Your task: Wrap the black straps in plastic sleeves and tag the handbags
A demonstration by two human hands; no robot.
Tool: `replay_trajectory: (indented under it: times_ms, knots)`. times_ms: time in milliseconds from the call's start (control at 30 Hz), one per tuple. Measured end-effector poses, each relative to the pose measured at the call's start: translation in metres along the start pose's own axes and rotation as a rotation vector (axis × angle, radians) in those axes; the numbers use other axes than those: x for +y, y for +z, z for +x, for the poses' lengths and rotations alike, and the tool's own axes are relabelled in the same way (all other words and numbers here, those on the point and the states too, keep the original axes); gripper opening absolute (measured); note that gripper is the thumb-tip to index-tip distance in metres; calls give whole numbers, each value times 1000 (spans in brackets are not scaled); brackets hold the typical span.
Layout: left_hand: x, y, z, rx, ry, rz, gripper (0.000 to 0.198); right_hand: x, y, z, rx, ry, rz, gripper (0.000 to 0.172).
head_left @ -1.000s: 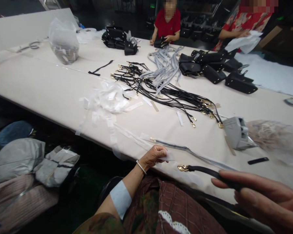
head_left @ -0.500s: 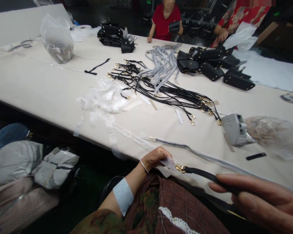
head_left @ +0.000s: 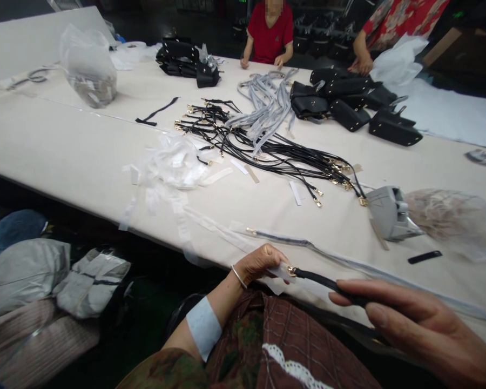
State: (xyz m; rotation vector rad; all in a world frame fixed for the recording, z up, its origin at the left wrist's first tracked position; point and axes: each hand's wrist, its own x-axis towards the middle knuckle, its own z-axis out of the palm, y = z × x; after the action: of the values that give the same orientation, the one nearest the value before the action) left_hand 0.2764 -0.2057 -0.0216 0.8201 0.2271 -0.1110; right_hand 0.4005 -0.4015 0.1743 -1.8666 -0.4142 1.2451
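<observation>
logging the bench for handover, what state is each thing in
Black strap, held in the right fingers
White film, pinched in the left fingers
Gold clasp, at the white film; whether inside, unclear
Wrapped strap, lying stretched out
Bare straps, loose, overlapping
Grey-wrapped straps, heaped
Film strips, crumpled, piled
Translucent bag, upright, partly filled
Black bags, piled together

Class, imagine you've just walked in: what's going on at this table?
The person's left hand pinches a translucent white strip, which appears to meet the gold-coloured clasp of a black strap held in the right hand. Beyond, more black straps lie in a loose bundle on the table, with grey-wrapped straps partly over them. Two co-workers stand or sit opposite, near black bags.
</observation>
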Motion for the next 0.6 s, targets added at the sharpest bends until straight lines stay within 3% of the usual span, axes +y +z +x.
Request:
replay_trajectory:
  times_ms: [133, 300, 467, 600]
  knots:
    - [11, 4, 2, -32, -54, 67, 65, 12, -23, 19, -136, -98, -319, 53]
    - [29, 17, 10, -19, -148, 276, 45, 20, -32, 32, -143, -74, -595, 58]
    - [32, 49, 30, -69, -190, 458, 34, 44, -29, 47, -86, -43, -471, 53]
    - [14, 73, 49, -71, 17, 852, 18, 75, -33, 51, -29, -2, -292, 46]
